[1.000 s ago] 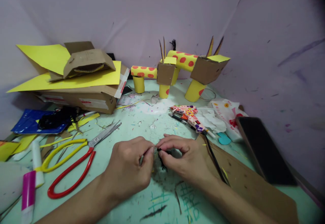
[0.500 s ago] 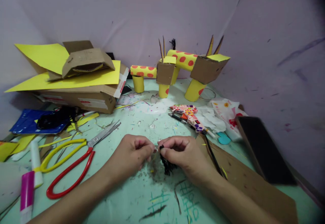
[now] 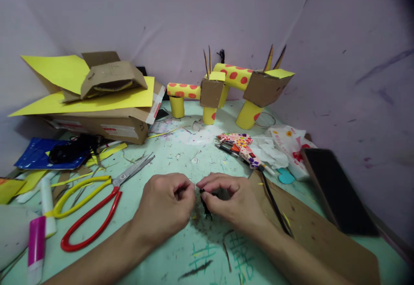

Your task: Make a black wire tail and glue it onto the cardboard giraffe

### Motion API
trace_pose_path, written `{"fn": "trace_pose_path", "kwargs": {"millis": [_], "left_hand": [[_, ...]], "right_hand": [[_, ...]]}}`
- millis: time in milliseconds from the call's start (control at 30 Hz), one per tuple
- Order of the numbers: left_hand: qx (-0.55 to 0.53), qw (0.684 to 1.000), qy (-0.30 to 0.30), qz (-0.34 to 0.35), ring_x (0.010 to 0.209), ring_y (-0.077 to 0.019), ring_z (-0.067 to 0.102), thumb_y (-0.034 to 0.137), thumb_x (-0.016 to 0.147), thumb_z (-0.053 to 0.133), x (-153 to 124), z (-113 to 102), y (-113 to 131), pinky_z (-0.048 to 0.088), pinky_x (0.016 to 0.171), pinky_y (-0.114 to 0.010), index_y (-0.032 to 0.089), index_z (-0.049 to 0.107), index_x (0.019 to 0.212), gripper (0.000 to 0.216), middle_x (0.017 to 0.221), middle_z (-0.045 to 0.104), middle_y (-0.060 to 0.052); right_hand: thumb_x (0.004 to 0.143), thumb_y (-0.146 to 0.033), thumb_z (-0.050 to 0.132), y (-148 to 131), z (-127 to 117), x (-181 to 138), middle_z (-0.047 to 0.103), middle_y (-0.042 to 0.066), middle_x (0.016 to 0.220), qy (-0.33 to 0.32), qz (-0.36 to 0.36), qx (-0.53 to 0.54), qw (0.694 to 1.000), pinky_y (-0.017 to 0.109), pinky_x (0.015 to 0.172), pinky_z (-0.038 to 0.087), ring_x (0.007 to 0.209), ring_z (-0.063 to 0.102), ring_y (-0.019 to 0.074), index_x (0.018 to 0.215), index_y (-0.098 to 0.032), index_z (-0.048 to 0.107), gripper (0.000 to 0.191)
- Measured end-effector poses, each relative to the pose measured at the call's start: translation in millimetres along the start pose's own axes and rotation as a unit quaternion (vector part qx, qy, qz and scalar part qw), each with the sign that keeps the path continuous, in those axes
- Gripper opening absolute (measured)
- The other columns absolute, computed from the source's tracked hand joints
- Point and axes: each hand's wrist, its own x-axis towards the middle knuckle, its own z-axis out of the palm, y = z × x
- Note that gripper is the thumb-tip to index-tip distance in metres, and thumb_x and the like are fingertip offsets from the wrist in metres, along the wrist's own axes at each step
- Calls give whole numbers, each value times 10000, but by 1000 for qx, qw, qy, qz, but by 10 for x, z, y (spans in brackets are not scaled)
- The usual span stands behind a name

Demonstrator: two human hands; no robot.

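Observation:
A small black yarn tassel (image 3: 206, 207) hangs from the pinched thumb and fingers of my right hand (image 3: 231, 194), just above the tabletop. Close on its left, my left hand (image 3: 168, 201) is closed, thumb against curled fingers; what it pinches, if anything, is hidden. A narrow gap separates the two hands. Left of them lie scissors (image 3: 118, 181) with one yellow and one red handle, blades slightly apart. Behind the hands stand two yellow, orange-spotted paper-tube animals, a smaller one (image 3: 184, 91) and a larger one (image 3: 237, 78), with cardboard heads.
At the back left, a cardboard box (image 3: 126, 125) carries yellow paper. A black yarn bundle (image 3: 69, 149) lies on a blue packet (image 3: 29, 158). To the right are a patterned glue gun (image 3: 241, 145), a cardboard sheet (image 3: 323, 229) and a phone (image 3: 338, 190). A magenta-capped tube (image 3: 36, 244) lies front left.
My left hand has turned, its back now more toward the camera and its fingers more curled. My right hand still pinches the tassel, which hangs slightly further left.

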Motion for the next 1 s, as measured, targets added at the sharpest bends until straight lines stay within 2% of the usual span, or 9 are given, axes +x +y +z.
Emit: {"fn": "trace_pose_path", "kwargs": {"millis": [233, 300, 400, 500, 567, 633, 733, 833, 1000], "left_hand": [[-110, 992, -38, -55, 481, -104, 449, 255, 698, 503, 47, -38, 36, 335, 459, -222, 160, 612, 546, 210, 479, 527, 15], [-196, 969, -93, -118, 441, -86, 419, 272, 683, 531, 97, -50, 6, 313, 430, -210, 159, 604, 551, 189, 461, 509, 28], [-348, 898, -158, -217, 361, -49, 355, 300, 653, 612, 175, -46, -92, 241, 370, -185, 156, 602, 603, 152, 441, 479, 58], [-434, 852, -157, -246, 364, -34, 373, 319, 661, 643, 224, -28, -182, 221, 355, -170, 149, 622, 693, 175, 527, 527, 44], [-431, 862, -124, -238, 372, -38, 385, 333, 697, 618, 225, -30, -196, 241, 352, -172, 145, 620, 714, 188, 556, 535, 34], [-356, 916, -30, -181, 411, -59, 429, 295, 714, 612, 192, -51, -163, 309, 374, -180, 154, 619, 718, 141, 563, 542, 28], [-161, 976, 118, 89, 560, -99, 544, 154, 728, 600, 92, -81, -77, 436, 497, -203, 178, 627, 722, 37, 642, 602, 2], [-13, 942, 137, 308, 640, -109, 581, 48, 743, 563, -8, -45, -50, 463, 553, -203, 174, 637, 829, 170, 738, 623, -27], [87, 923, 162, 337, 682, -146, 590, 38, 744, 578, -45, 78, -164, 479, 588, -250, 134, 619, 939, 221, 796, 632, -70]], "right_hand": [[563, -214, 627, -45, -23, 9, 676, 32, 624, -7, 111, 53, 992, 264, 547, 464, 618, 593, 149, 561, -193, 670, 48], [535, -231, 656, -64, -38, 21, 659, 21, 604, -4, 163, 79, 983, 250, 529, 440, 584, 560, 131, 558, -184, 670, 54], [505, -239, 697, -72, -50, 42, 638, 0, 578, 15, 207, 110, 972, 232, 515, 408, 524, 506, 94, 553, -173, 673, 86], [496, -237, 723, -59, -50, 62, 613, -17, 536, 30, 220, 128, 967, 223, 498, 383, 488, 476, 76, 557, -165, 675, 105], [491, -240, 736, -51, -51, 70, 612, -18, 532, 46, 225, 134, 964, 224, 495, 380, 484, 478, 76, 562, -163, 676, 120], [490, -242, 746, -50, -55, 72, 628, -10, 551, 60, 230, 134, 962, 227, 504, 387, 491, 491, 78, 569, -161, 680, 131], [491, -231, 751, -57, -65, 68, 640, -11, 558, 68, 234, 133, 961, 225, 511, 398, 487, 500, 76, 584, -161, 687, 133], [490, -205, 737, -70, -69, 63, 628, -26, 533, 65, 232, 136, 961, 217, 494, 401, 467, 490, 71, 578, -166, 684, 110], [492, -190, 709, -107, -59, 57, 605, -30, 512, 38, 225, 144, 963, 202, 456, 390, 467, 476, 72, 555, -166, 669, 78]]}}
